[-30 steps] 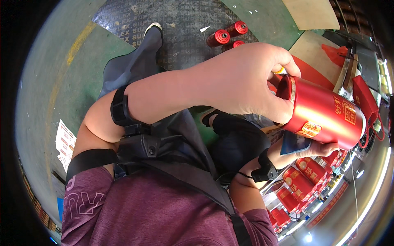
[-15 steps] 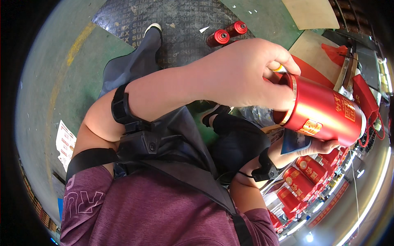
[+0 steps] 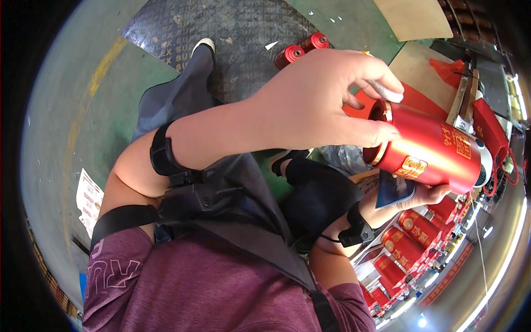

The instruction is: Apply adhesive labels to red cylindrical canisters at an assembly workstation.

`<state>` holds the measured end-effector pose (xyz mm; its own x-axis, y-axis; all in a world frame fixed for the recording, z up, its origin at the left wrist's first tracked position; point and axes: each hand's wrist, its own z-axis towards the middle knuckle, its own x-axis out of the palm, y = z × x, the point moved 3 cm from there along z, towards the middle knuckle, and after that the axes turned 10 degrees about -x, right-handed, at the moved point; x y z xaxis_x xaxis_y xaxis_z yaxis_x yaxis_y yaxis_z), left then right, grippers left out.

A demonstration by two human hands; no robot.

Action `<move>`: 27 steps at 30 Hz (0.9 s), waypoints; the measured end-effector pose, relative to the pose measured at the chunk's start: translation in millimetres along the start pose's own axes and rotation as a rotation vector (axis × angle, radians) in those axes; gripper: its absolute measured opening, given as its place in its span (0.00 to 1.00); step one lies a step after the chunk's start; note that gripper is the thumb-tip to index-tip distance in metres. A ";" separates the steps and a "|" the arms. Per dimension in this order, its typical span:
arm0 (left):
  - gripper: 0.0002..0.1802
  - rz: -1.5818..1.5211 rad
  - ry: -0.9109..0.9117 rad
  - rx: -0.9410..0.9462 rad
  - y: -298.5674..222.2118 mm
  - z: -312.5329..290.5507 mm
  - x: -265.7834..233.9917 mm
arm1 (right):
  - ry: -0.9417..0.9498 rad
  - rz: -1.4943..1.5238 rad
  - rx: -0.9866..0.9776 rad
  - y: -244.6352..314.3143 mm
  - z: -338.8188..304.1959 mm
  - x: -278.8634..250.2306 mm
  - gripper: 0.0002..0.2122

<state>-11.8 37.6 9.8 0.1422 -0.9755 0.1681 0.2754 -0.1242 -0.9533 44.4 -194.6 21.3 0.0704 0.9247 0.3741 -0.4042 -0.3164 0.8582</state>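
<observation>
A shiny red metal canister with gold markings lies tilted in front of me at the right. It has a gold rim at the near-left end and a grey-white far end. My left hand reaches across, its thumb pressed on the rim and its bent fingers along the opposite edge. Small and white, something shows at those fingertips; I cannot make out its kind. From below, my right hand supports the canister, thumb along its side. A blue flap hangs by the right wrist.
Two red canisters stand on the dark mat ahead. Several more red canisters are grouped at the lower right. A red bag sits beyond the held canister. Clear plastic lies below it, and a printed sheet is at the left.
My left fingers have lifted and spread along the rim, and the thumb has come to its outside. The canister has shifted slightly left, showing more of its far end.
</observation>
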 end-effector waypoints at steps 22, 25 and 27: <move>0.06 0.282 0.112 -0.264 55.2 9.6 -25.3 | 0.033 0.094 0.049 -17.4 15.6 -8.4 0.41; 0.06 0.643 0.312 -0.238 63.5 -0.4 -22.2 | 0.001 0.093 0.051 -15.0 20.6 -10.5 0.42; 0.06 0.755 0.531 -0.322 62.3 -8.3 -15.3 | -0.034 0.098 0.062 -14.4 21.9 -14.4 0.43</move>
<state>-4.7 43.3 -54.2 -0.2939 -0.7638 -0.5747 0.0036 0.6003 -0.7997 69.2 -208.0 11.3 0.0642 0.8813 0.4683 -0.3534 -0.4187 0.8365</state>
